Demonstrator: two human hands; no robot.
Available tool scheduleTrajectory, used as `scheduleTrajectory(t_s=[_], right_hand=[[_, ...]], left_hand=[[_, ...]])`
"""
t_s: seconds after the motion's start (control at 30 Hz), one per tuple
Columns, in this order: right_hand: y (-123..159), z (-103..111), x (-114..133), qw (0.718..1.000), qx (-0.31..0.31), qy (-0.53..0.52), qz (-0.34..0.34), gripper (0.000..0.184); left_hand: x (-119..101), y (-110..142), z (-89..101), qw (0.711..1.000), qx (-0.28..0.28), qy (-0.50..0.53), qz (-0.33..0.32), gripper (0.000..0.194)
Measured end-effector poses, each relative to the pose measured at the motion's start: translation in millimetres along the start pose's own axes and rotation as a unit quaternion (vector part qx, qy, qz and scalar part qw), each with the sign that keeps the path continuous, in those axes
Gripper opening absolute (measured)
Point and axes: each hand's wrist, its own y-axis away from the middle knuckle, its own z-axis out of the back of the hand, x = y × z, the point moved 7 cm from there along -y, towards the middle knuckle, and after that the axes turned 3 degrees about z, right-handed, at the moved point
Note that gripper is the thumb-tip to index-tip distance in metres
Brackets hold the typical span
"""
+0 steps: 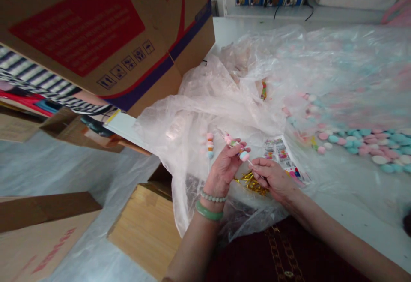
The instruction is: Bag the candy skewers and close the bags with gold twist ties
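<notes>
Holding one skewer (244, 156) in both hands above the table (356, 220)

Curling the left hand (224, 164) around the threaded part, thumb and fingers closed on it; pinching the bare stick end with the right hand (272, 178). Tilting the skewer over the near part of the table, stick end towards the right hand. Seemingly at a step of steadying or adjusting; hard to tell whether pushing, pulling or turning. For any next move, likely calling for a firm pinch on the stick and a light hold on the soft-looking pieces, so as not to squash or shift them.

Showing also, on crumpled plastic (199, 115): a second skewer (210, 145) towards the table's left edge; gold strips (253, 183) between the hands and the near edge; a printed card (282, 155) just beyond the right hand; and loose pieces (375, 142) spreading towards the right edge.
</notes>
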Motion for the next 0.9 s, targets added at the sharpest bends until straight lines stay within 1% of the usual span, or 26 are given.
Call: scheduleTrajectory(t_s=[0.07, 0.13, 0.2, 0.27, 0.33, 0.4, 0.47, 0.53, 0.6, 0.63, 0.67, 0.73, 0.8, 0.83, 0.9], right_hand=[[0, 1, 2, 0.999, -0.011, 0.050, 0.010, 0.025], [-1, 2, 5, 0.994, -0.022, 0.104, 0.023, 0.025], [-2, 3, 9, 0.986, -0.037, 0.158, 0.044, 0.025], [-2, 3, 14, 0.975, -0.055, 0.202, 0.069, 0.024], [-1, 1, 18, 0.973, -0.064, 0.203, 0.085, 0.022], [-1, -3, 17, 0.986, -0.054, 0.137, 0.074, 0.021], [-3, -8, 9, 0.999, -0.028, 0.026, 0.025, 0.019], [-7, -16, -2, 0.995, 0.015, -0.084, -0.047, 0.020], [-10, -25, -8, 0.981, 0.056, -0.156, -0.100, 0.023], [-12, -28, -9, 0.977, 0.067, -0.170, -0.110, 0.024], [-14, -28, -8, 0.978, 0.064, -0.167, -0.103, 0.024], [-16, -20, -2, 0.992, 0.024, -0.116, -0.052, 0.023], [-15, -10, 8, 1.000, -0.019, -0.021, 0.011, 0.020], [-12, -6, 12, 0.999, -0.029, 0.033, 0.032, 0.018], [-6, 0, 16, 0.989, -0.025, 0.140, 0.042, 0.017]], left_hand=[[-14, 1, 0.5, 0.999, -0.018, 0.013, -0.032, 0.025], [-20, 1, -3.7, 0.998, -0.022, 0.031, -0.044, 0.020], [-20, 0, -9.2, 0.998, -0.024, 0.041, -0.052, 0.020], [-16, 0, -15.0, 0.997, -0.020, 0.045, -0.056, 0.022], [-9, -1, -20.4, 0.998, -0.006, 0.046, -0.048, 0.024], [-1, -1, -24.3, 0.998, 0.013, 0.048, -0.027, 0.025], [6, -1, -25.5, 0.998, 0.025, 0.050, -0.003, 0.026], [11, -1, -24.5, 0.998, 0.026, 0.048, 0.009, 0.026], [13, -1, -22.4, 0.999, 0.014, 0.040, 0.007, 0.024], [14, -1, -21.6, 0.999, 0.007, 0.036, 0.005, 0.023], [14, -1, -21.0, 0.999, 0.001, 0.033, 0.004, 0.023], [13, -2, -19.6, 0.999, -0.009, 0.031, 0.006, 0.024], [6, -3, -15.1, 0.999, -0.029, 0.039, -0.008, 0.024], [0, -4, -11.2, 0.998, -0.045, 0.046, -0.023, 0.023], [-10, -5, -2.6, 0.994, -0.075, 0.059, -0.059, 0.019]])
